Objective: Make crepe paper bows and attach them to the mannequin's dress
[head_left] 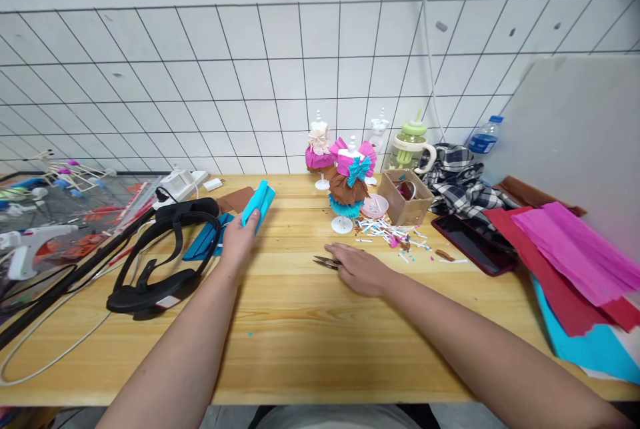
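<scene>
Folded turquoise crepe paper (261, 201) is gripped in my left hand (239, 237), thumb on top, above the left part of the table. My right hand (361, 270) rests low over the tabletop, its fingers closed around small dark scissors (325, 261) whose blades point left. The handles are hidden under the palm. Just beyond that hand stands a small dress form (345, 192) wearing pink, brown and turquoise crepe paper with a blue bow. Behind it are a second dressed form (319, 149) and a bare white form (379, 130).
Paper scraps (393, 232) lie beside a pink dish (375, 206) and cardboard box (407, 199). Rightward are a green-lidded jug (411, 145), phone (473, 244) and crepe sheets (575, 262). A black headset (165, 262), blue paper (200, 249) and glue gun (35, 242) lie left.
</scene>
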The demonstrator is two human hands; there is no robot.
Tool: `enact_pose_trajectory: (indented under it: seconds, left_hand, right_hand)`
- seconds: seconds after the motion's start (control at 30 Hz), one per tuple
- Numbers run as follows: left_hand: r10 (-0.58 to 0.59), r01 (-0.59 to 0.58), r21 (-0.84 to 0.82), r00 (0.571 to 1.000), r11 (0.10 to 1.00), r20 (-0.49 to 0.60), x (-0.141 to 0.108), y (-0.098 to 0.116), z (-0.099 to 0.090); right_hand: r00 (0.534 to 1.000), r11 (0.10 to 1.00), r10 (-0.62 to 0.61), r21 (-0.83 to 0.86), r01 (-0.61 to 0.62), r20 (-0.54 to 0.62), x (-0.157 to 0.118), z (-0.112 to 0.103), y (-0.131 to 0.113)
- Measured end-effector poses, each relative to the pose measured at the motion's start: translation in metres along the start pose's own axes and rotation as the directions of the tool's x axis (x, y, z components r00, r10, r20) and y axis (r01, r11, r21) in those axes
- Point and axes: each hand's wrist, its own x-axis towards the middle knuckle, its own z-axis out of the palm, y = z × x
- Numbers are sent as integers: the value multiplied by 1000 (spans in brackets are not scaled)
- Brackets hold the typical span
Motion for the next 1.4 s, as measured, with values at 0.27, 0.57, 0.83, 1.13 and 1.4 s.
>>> enact_pose_trajectory:
  seconds: [0.27, 0.57, 0.83, 1.13, 1.4]
  left_hand:
    - [173, -249, 117, 878, 961, 447, -16, 14, 6]
    - [230, -218, -111, 661, 970, 714, -41, 32, 14]
    - [210, -35, -257, 688, 966, 694, -38, 30, 13]
    - [264, -127, -233, 526, 964, 808, -41, 39, 0]
    - [393, 86, -436, 302, 896, 869, -42, 29, 6]
  right_hand:
    - [979, 994, 110, 4, -111, -172, -71, -50, 35]
    - [924, 961, 155, 271, -58, -351, -22, -45, -17]
    - [928, 832, 291, 541, -126, -231, 14, -10, -30]
    - [915, 720, 213, 688, 91, -344, -7, -28, -32]
    - [912, 604, 263, 791, 97, -313, -6, -23, -32]
